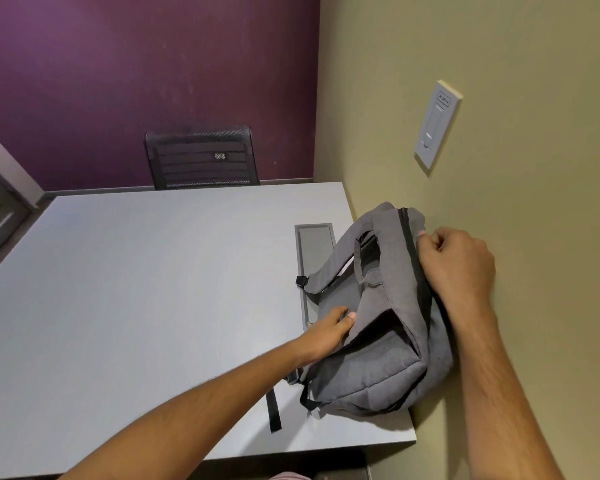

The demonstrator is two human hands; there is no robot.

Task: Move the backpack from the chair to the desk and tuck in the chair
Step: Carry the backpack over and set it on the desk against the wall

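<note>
A grey backpack (381, 337) with a black zip rests on the right side of the grey desk (146, 289), leaning against the yellow wall. My right hand (456, 265) grips its top edge by the zip. My left hand (326, 336) holds the fabric on its left side, fingers pinched on the cloth. Black straps trail from the backpack over the desk's front part. A black mesh chair (201, 157) stands behind the far edge of the desk; only its backrest shows. The chair on my side is out of view.
A recessed grey panel (314, 251) is set in the desk, partly under the backpack. A wall plate with a switch (437, 126) is mounted on the yellow wall to the right. A purple wall stands behind the desk.
</note>
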